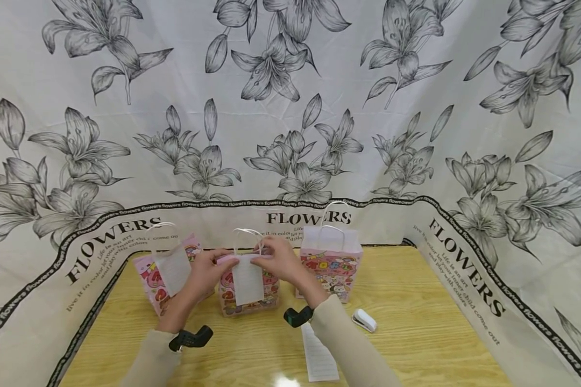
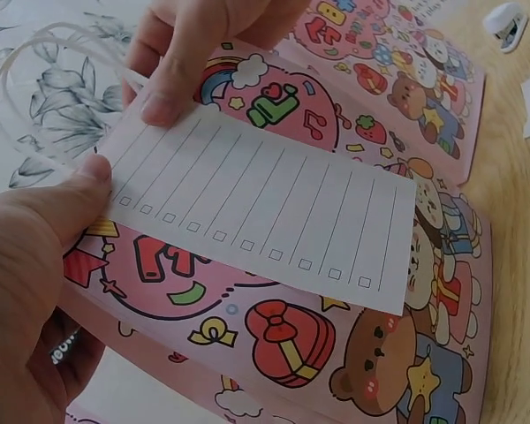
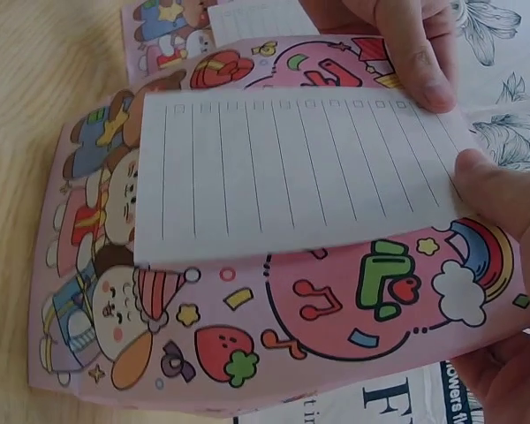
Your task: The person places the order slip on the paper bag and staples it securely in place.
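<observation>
A pink cartoon-print paper gift bag with white loop handles stands in the middle. A lined checklist sheet lies against its front, its top end at the bag's upper edge. My left hand pinches the sheet's upper left corner against the bag rim, thumb in front and fingers behind. From the other side my right hand pinches the upper right corner the same way. In the left wrist view the left thumb presses the sheet's edge, with small checkboxes along one side of the sheet.
Another such bag stands tilted at the left with a sheet on its front. A third bag stands at the right. In front of it lie a small white stapler and a loose lined sheet. Flower-print cloth surrounds the wooden table.
</observation>
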Available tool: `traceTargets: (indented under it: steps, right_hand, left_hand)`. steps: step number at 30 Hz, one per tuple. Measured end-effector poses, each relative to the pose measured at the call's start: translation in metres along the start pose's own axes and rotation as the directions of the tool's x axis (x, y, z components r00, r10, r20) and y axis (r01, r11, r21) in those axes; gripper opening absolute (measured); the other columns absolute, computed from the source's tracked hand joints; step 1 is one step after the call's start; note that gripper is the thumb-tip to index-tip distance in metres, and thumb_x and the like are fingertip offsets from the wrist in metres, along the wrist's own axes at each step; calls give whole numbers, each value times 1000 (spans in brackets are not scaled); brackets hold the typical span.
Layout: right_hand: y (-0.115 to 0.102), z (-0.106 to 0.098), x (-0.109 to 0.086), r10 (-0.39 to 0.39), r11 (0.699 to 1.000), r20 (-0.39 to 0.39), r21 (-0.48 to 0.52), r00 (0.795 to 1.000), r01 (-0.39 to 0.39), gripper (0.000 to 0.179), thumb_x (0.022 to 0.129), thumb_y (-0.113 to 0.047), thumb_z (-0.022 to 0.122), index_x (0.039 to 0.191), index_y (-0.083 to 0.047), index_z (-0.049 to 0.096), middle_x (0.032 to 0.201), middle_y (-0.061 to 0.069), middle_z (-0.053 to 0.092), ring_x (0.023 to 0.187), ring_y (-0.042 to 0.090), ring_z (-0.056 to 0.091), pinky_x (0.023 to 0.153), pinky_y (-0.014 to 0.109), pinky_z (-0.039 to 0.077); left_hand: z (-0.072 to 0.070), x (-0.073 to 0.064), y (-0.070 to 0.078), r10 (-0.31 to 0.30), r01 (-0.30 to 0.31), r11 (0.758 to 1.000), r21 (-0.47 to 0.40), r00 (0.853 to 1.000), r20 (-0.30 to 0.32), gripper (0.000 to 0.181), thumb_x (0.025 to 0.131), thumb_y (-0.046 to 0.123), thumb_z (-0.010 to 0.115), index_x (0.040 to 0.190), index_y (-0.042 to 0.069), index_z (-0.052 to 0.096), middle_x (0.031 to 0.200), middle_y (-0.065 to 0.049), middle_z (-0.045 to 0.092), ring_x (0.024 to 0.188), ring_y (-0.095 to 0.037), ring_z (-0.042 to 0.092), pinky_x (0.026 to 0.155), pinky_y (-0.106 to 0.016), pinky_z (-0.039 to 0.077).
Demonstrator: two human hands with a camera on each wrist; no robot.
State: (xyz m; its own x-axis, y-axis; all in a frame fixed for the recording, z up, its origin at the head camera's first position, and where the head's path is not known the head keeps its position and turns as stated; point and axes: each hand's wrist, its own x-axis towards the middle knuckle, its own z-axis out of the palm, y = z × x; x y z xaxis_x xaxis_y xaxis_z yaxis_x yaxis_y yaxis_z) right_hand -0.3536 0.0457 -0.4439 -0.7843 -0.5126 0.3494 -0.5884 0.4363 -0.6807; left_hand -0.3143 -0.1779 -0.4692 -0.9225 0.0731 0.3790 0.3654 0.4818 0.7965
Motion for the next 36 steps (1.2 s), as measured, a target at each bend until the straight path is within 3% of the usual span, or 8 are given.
traceTargets:
  steps: [5,8,12,18,24,30,36]
  right_hand:
    - [1,-1,-2,10,995,-21,-99,1000,-13,13,86,-27,77,86,-17,69,84,-7,60,73,10,58,64,26,49]
    - [2,0,-2,13,996,-29,-89,999,-15,14,87,-25,76,79,-15,69,75,-6,58,62,10,52,55,26,44]
    - [2,3,0,18,999,-55,-50,998,-21,14,86,-22,76,78,-14,69,73,-6,58,60,9,51,52,24,44]
    - [2,4,-2,38,998,-73,-46,997,-42,16,85,-26,78,77,-16,68,73,-7,59,61,10,54,55,26,45]
    - [2,0,-5,60,998,-26,-5,998,-60,14,87,-27,76,84,-16,67,82,-6,60,70,10,57,61,28,48]
    - [3,0,-7,76,993,25,91,997,-78,9,92,-20,69,88,-14,66,84,-2,61,67,11,57,56,29,48]
    - [4,2,-8,88,985,22,144,996,-90,5,93,-16,68,92,-12,68,90,0,65,78,11,62,64,28,52]
  left_hand:
    - [1,0,0,18,-17,998,-54,1000,17,27,89,23,73,108,4,74,83,-7,72,41,-8,43,40,-25,35]
    - [1,0,0,21,-19,998,-62,999,26,26,91,23,71,109,4,74,85,-7,72,43,-10,47,40,-25,37]
    - [3,2,-2,38,-38,999,-35,999,11,27,90,26,72,106,5,74,86,-6,72,51,-11,57,45,-27,45]
    - [7,1,1,55,-55,998,-13,998,-25,25,87,27,76,101,6,76,85,-6,73,62,-12,65,53,-30,52]
    - [8,0,2,45,-47,998,-39,998,-46,21,87,26,76,97,7,77,83,-5,73,64,-12,67,55,-29,53]
    - [9,-1,1,43,-49,996,-79,996,-73,21,85,28,77,94,9,78,80,-3,72,62,-14,67,54,-30,53]
    - [13,-1,-4,82,-93,989,-113,992,-93,15,85,26,77,90,12,78,74,1,72,56,-16,65,49,-31,51]
